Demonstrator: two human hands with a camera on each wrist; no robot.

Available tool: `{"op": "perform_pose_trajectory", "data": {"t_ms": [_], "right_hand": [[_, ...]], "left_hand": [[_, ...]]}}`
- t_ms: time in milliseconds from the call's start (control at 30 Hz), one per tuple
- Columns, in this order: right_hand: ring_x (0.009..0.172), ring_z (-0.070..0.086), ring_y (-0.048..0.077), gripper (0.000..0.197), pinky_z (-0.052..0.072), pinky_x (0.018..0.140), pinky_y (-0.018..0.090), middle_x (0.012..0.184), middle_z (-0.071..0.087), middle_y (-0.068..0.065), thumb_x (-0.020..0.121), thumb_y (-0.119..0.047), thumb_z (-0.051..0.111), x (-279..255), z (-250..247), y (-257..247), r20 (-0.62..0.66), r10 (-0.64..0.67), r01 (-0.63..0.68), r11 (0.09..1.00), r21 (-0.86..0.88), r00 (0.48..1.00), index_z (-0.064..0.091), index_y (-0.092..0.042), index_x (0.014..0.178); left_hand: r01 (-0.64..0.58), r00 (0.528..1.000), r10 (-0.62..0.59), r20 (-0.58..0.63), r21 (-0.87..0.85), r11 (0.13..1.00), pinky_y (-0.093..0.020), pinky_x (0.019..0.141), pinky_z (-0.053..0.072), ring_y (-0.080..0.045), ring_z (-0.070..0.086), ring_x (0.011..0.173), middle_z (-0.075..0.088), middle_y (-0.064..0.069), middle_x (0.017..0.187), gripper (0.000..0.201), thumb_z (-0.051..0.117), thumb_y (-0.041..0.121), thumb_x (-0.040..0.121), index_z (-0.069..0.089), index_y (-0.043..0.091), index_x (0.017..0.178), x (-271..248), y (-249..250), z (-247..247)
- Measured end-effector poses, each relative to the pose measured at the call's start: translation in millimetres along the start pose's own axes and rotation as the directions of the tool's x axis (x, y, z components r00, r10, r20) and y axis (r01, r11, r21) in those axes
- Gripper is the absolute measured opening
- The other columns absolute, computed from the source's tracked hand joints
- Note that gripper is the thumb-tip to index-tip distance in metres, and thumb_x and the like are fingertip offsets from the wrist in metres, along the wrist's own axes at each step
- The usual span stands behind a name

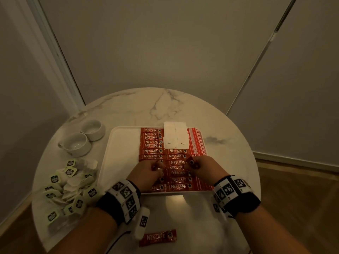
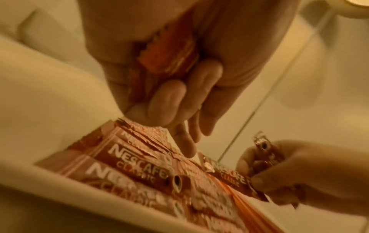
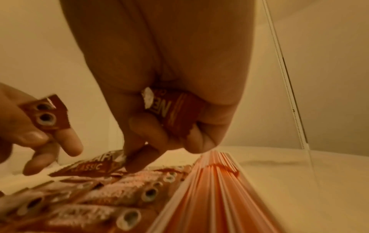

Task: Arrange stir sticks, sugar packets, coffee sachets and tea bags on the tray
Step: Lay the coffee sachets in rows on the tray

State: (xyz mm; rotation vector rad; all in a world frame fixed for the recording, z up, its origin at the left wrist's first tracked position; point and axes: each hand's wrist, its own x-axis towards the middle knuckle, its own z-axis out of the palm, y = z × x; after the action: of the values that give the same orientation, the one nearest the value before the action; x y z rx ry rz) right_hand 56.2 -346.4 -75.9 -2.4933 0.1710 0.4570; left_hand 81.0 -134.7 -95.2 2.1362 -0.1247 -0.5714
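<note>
Two columns of red coffee sachets (image 1: pixel 166 156) lie flat on the white tray (image 1: pixel 119 154), each turned crosswise, and I can see both hands low over their near rows. My left hand (image 1: pixel 146 174) has its fingers curled round a small bunch of sachets (image 2: pixel 169 55), with one finger stretched down to touch the sachets on the tray. My right hand (image 1: pixel 203 167) likewise grips a few sachets (image 3: pixel 175 110) in its palm, while its thumb and forefinger pinch the end of one lying in the right column. Two white sugar packets (image 1: pixel 175 135) sit at the far end of the tray, with the red-striped stir sticks (image 1: pixel 197 142) along its right edge. One loose sachet (image 1: pixel 158 237) lies on the marble table (image 1: pixel 165 105) near me. The tea bags (image 1: pixel 67 187) are heaped left of the tray, behind them two white cups (image 1: pixel 84 138).
</note>
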Motion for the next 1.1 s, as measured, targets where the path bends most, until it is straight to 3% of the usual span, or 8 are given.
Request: {"op": "perform_pose_trajectory", "data": {"t_ms": [67, 200, 367, 533, 700, 833, 967, 1100], "right_hand": [[0.084, 0.061, 0.012, 0.014, 0.047, 0.085, 0.028, 0.093, 0.065, -0.004, 0.095, -0.03, 0.056, 2.9, 2.6, 4.0, 0.015, 0.03, -0.03, 1.0, -0.003, 0.999, 0.067, -0.021, 0.096], [0.086, 0.062, 0.011, 0.012, 0.046, 0.081, 0.025, 0.095, 0.064, -0.006, 0.094, -0.022, 0.057, 4.0, 6.4, 6.8, 0.077, 0.058, -0.057, 0.998, -0.016, 0.995, 0.067, -0.022, 0.101], [0.098, 0.063, 0.016, 0.022, 0.05, 0.094, 0.035, 0.109, 0.067, -0.001, 0.094, -0.022, 0.057, 0.1, 9.5, 9.6, 0.081, 0.053, -0.048, 0.997, -0.062, 0.995, 0.068, -0.02, 0.113], [0.095, 0.06, 0.014, 0.019, 0.048, 0.09, 0.028, 0.111, 0.064, 0.0, 0.093, -0.023, 0.059, -1.7, 9.1, 10.1, 0.022, -0.003, 0.006, 0.994, -0.106, 1.0, 0.068, -0.018, 0.109], [0.089, 0.06, 0.01, 0.028, 0.047, 0.081, 0.024, 0.112, 0.063, -0.003, 0.09, -0.025, 0.063, -3.4, 1.2, 9.5, -0.058, 0.017, -0.013, 0.998, 0.058, 0.998, 0.057, -0.021, 0.117], [0.094, 0.065, 0.017, 0.019, 0.054, 0.086, 0.036, 0.112, 0.064, 0.001, 0.096, -0.019, 0.051, -6.9, -9.8, -11.7, 0.027, -0.02, 0.011, 0.958, 0.285, 0.999, 0.05, -0.021, 0.114], [0.078, 0.056, 0.009, 0.018, 0.047, 0.07, 0.022, 0.099, 0.061, 0.0, 0.097, -0.02, 0.05, -5.8, -9.1, -46.7, 0.125, -0.214, 0.202, 0.974, 0.106, 0.969, 0.061, -0.014, 0.109], [0.075, 0.061, 0.004, 0.018, 0.046, 0.066, 0.016, 0.09, 0.065, -0.005, 0.093, -0.018, 0.058, 7.3, -8.8, -57.7, 0.087, -0.256, 0.249, 0.965, 0.088, 0.963, 0.065, -0.016, 0.11]], "left_hand": [[-0.019, 0.999, 0.018, 0.039, 0.044, 0.999, -0.017, 0.076, 0.046, -0.001, 0.059, 0.092, 0.062, 0.012, 0.107, 0.016, 0.055, 0.021, 0.093, 0.066, 0.026, 0.104, -4.4, 1.3, 6.2], [-0.067, 0.99, 0.039, 0.135, 0.212, 0.975, -0.026, 0.1, 0.04, -0.008, 0.053, 0.115, 0.057, 0.011, 0.123, 0.028, 0.05, 0.02, 0.096, 0.062, 0.027, 0.12, -12.8, 4.0, 17.4], [-0.12, 0.979, 0.052, 0.198, 0.352, 0.928, -0.03, 0.109, 0.032, -0.011, 0.045, 0.128, 0.049, 0.01, 0.14, 0.036, 0.047, 0.026, 0.097, 0.053, 0.031, 0.132, -15.7, 3.7, 26.5], [-0.165, 0.961, 0.036, 0.273, 0.465, 0.87, -0.036, 0.113, 0.031, -0.016, 0.043, 0.131, 0.046, 0.008, 0.143, 0.038, 0.043, 0.027, 0.099, 0.048, 0.035, 0.135, -13.3, 4.2, 31.1], [-0.168, 0.977, 0.099, 0.186, 0.403, 0.9, -0.03, 0.105, 0.039, -0.012, 0.052, 0.119, 0.055, 0.007, 0.133, 0.033, 0.046, 0.031, 0.098, 0.054, 0.03, 0.13, -18.5, 9.3, 26.4], [-0.127, 0.992, 0.126, -0.028, -0.014, 0.992, -0.024, 0.086, 0.05, 0.0, 0.056, 0.095, 0.057, 0.019, 0.106, 0.031, 0.062, 0.039, 0.087, 0.059, 0.03, 0.116, -14.4, 21.0, 11.2], [-0.184, 0.982, 0.179, -0.056, -0.116, 0.976, -0.017, 0.077, 0.044, 0.004, 0.06, 0.087, 0.065, 0.018, 0.09, 0.016, 0.07, 0.032, 0.082, 0.064, 0.036, 0.096, -9.8, 33.4, -9.2], [-0.114, 0.98, 0.071, -0.186, -0.23, 0.967, -0.021, 0.067, 0.051, -0.003, 0.066, 0.07, 0.07, 0.003, 0.077, 0.008, 0.069, 0.017, 0.083, 0.067, 0.019, 0.076, -5.4, 22.9, -31.0]]}}
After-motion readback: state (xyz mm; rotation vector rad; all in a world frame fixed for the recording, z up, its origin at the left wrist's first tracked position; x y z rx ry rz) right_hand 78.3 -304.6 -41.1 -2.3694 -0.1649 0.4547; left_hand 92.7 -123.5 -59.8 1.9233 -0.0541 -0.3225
